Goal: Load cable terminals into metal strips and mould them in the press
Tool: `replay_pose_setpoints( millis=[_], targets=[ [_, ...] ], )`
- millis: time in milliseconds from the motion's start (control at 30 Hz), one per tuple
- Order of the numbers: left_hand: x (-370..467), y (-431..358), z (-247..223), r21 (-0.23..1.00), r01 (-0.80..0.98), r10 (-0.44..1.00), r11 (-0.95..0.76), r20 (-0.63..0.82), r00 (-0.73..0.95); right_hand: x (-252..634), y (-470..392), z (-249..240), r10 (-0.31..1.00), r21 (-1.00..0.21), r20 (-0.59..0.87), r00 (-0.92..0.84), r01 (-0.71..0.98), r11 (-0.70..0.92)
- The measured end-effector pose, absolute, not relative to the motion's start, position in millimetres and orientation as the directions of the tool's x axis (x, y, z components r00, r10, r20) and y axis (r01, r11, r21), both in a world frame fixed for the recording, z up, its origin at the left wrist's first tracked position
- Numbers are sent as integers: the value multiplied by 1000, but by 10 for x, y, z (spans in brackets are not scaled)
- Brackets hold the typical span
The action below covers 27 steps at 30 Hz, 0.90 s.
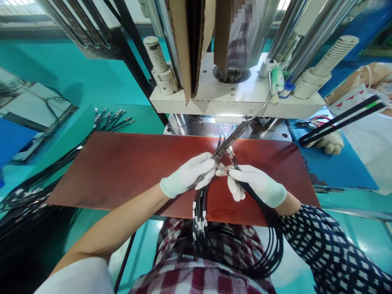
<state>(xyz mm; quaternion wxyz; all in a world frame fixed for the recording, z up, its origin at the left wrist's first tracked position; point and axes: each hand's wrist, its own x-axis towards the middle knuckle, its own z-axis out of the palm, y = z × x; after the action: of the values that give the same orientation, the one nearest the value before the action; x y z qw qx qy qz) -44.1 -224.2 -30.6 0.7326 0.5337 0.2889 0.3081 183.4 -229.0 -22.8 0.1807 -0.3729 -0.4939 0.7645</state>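
In a white glove, my left hand [199,169] is closed round a long dark metal bar [230,141], which slants up to the right toward the press. Close by on the right, my gloved right hand [255,183] grips a bundle of black cables [251,192] near their stripped, coppery ends [228,167]. The fingertips of both hands almost meet at the bar. From there the cables loop down over my lap. Another stretch of the bundle, with silvery connectors [199,220], hangs below my left hand over the board's front edge.
A reddish-brown board [128,171] lies under my hands. Behind it stands a press with a white plate [190,102] and metal posts. More black cables [61,163] lie at left. A blue mat [346,163] at right holds pliers [306,123], a glove [332,143] and black strips [339,122].
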Motion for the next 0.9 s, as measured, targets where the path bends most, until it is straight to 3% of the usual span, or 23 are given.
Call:
replay_pose_setpoints(
  millis=[133, 267, 400, 600, 900],
  targets=[
    [-397, -2253, -381, 965, -136, 789, 222, -96, 607, 1777, -2328, -177, 674, -880, -421, -607, 92, -466],
    [-387, -2276, -423, 949, -175, 806, 261, -114, 581, 1680, -2345, -179, 728, -905, -424, -538, 237, -352],
    [-394, -2318, -425, 947, -235, 810, 220, -44, 584, 1582, -2390, -200, 779, -893, -439, -447, 313, -323],
    [-443, -2366, -424, 940, -253, 842, 228, -60, 537, 1491, -2453, -68, 749, -924, -378, -544, 165, -346],
    [-470, -2360, -392, 945, -250, 871, 208, -63, 488, 1388, -2446, -183, 732, -885, -459, -503, 327, -331]
  ],
)
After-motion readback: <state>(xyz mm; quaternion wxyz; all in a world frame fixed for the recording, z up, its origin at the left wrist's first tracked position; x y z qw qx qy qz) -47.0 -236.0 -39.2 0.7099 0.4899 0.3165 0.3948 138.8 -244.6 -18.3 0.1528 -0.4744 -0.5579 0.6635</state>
